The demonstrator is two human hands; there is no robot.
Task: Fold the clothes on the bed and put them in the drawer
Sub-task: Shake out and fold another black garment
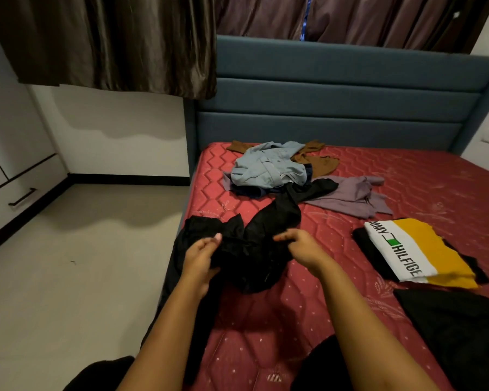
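Observation:
A crumpled black garment (pixel 254 244) lies at the left edge of the red mattress (pixel 407 176), stretching back toward the clothes pile. My left hand (pixel 199 256) grips its left part and my right hand (pixel 299 246) pinches its right part. Farther back sits a heap with a light blue shirt (pixel 268 167), a brown garment (pixel 319 162) and something dark blue beneath. A mauve garment (pixel 350 197) is spread to the right of it. A folded white, yellow and black shirt (pixel 415 249) rests on the right, with another black garment (pixel 458 334) nearer me.
A white cabinet with a drawer and black handle (pixel 21 197) stands at the left wall. Bare floor (pixel 82 263) lies between it and the bed. A teal padded headboard (pixel 336 103) backs the mattress, with dark curtains above.

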